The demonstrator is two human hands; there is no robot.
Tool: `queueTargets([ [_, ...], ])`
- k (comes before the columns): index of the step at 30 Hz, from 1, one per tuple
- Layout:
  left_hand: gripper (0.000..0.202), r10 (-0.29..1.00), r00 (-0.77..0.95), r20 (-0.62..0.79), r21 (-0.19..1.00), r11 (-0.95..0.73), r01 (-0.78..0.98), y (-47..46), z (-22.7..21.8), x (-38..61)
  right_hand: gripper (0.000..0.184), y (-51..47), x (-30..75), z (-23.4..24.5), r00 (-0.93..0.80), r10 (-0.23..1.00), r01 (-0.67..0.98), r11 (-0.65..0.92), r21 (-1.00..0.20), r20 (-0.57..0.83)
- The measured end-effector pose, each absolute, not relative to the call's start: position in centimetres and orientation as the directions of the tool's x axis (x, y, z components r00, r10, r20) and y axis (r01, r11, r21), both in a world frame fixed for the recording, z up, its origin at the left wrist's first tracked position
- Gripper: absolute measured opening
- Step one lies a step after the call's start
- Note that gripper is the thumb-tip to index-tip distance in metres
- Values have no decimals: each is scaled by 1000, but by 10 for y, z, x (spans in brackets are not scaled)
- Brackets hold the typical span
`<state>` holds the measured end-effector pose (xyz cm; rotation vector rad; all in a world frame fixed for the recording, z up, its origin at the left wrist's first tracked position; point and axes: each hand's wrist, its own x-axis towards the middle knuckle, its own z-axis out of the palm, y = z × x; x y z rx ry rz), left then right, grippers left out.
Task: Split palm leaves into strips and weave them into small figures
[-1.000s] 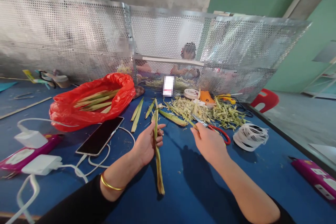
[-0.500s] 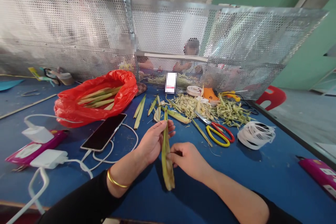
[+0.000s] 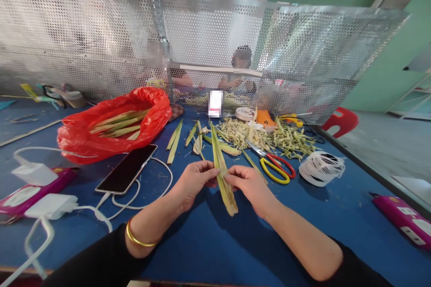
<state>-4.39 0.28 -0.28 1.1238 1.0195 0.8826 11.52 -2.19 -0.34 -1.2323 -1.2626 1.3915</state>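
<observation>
A long green-yellow plant husk leaf (image 3: 222,178), browned at its near end, is held up over the blue table between both my hands. My left hand (image 3: 197,181) pinches its left edge between thumb and fingers. From the other side, my right hand (image 3: 247,186) pinches the right edge at about the same height. Beyond my hands lie loose leaf pieces (image 3: 175,141) and a heap of shredded pale strips (image 3: 235,132). Red-and-yellow handled scissors (image 3: 275,168) rest to the right of my right hand. An open red plastic bag (image 3: 114,143) with several leaves (image 3: 123,121) stands at the left.
A phone (image 3: 128,168) with white cables and chargers (image 3: 50,206) lies at left. A roll of white cord (image 3: 321,168) and a purple packet (image 3: 402,219) are at right. A perforated metal screen (image 3: 208,22) crosses the back, with people behind it.
My left hand has come down along the leaf and now pinches it level with my right hand. The leaf has tilted, its near end swinging right and up. The view has shifted slightly.
</observation>
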Motion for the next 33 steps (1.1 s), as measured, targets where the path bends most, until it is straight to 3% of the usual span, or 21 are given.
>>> queueTargets([
  [8,22,921,342,-187,971,225,-76,-2,-5,-37,30,-21,110,-12,-85,992,-65,-103,-993,-97],
  [18,24,926,264,-268,935,316,-160,-4,-5,-33,25,-23,107,-16,-1,1000,136,-20,-991,-20],
  [33,21,826,469,-312,848,465,-255,0,-13,-38,33,-24,108,-16,-170,963,-296,-254,-921,-211],
])
